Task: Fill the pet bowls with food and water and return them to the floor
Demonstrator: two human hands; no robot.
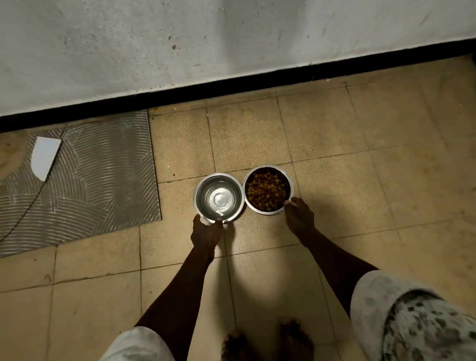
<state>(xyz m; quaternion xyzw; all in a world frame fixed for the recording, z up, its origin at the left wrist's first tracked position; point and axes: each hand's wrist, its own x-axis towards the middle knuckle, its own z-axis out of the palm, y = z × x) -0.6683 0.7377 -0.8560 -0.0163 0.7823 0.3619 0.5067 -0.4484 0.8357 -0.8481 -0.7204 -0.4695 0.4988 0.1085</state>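
Two steel pet bowls stand side by side, rims touching, on the tiled floor (338,137) near the wall. The left bowl (219,199) holds clear water. The right bowl (268,190) is filled with brown kibble. My left hand (205,232) pinches the near rim of the water bowl, thumb over the edge. My right hand (299,214) pinches the near right rim of the kibble bowl. Both arms reach straight down and forward from my body.
A grey ridged patch of floor (95,181) with a white tile shard (45,157) lies to the left. A pale wall (225,30) with a black skirting strip (227,85) runs behind the bowls. My bare feet (266,345) stand below the bowls.
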